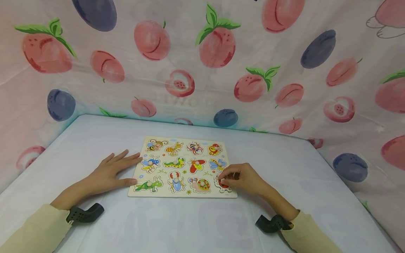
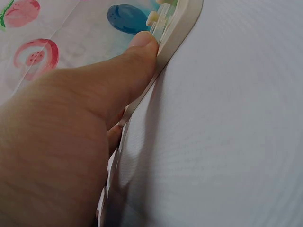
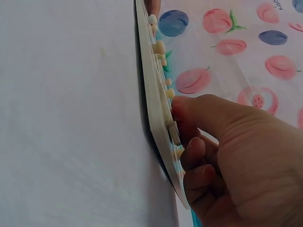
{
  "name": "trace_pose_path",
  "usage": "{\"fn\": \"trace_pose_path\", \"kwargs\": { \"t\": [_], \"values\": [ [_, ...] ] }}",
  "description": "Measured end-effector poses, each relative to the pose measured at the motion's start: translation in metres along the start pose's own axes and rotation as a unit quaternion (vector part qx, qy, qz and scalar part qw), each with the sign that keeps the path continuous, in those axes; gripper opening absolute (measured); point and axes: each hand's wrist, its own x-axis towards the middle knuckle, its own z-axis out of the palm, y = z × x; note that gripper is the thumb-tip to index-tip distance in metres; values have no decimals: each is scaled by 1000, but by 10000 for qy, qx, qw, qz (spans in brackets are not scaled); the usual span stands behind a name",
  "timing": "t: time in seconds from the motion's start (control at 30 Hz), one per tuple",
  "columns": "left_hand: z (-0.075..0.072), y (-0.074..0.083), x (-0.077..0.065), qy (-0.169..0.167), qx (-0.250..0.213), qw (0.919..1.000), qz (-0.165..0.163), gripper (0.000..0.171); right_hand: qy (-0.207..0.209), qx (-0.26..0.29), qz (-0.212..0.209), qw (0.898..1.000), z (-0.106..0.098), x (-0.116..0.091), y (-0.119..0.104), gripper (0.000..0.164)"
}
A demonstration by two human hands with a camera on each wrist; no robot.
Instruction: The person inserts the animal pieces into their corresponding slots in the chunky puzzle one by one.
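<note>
On the white table lies a wooden peg puzzle board (image 1: 183,140) with insect and snail pieces in several rows. My right hand (image 1: 245,178) pinches the ladybug piece (image 1: 225,186) at the board's near right corner. In the right wrist view, the edge of that piece (image 3: 174,133) stands slightly tilted above the board, with thumb and fingers around its knob, which is hidden. My left hand (image 1: 112,172) lies spread at the board's left edge, fingertips touching it. The left wrist view shows the thumb (image 2: 135,61) against the board's rim.
Round knobs stick up from the pieces, such as the snail (image 1: 200,185) beside the ladybug and the green grasshopper (image 1: 150,184) near my left thumb. Behind the table (image 1: 177,225) hangs a peach-and-plum printed cloth (image 1: 196,45). Each wrist bears a black camera mount (image 1: 87,213).
</note>
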Motion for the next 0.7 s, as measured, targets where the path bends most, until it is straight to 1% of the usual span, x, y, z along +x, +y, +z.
{"fn": "trace_pose_path", "kwargs": {
  "t": [0.13,0.4,0.7],
  "values": [
    [0,0,0,13,7,10000,23,76,17,38,123,9999,1,-1,-1,11],
    [0,1,0,16,16,10000,31,76,20,35,184,9998,1,-1,-1,10],
    [0,1,1,3,30,10000,38,75,-118,103,508,9986,-1,-2,-2,10]
  ]
}}
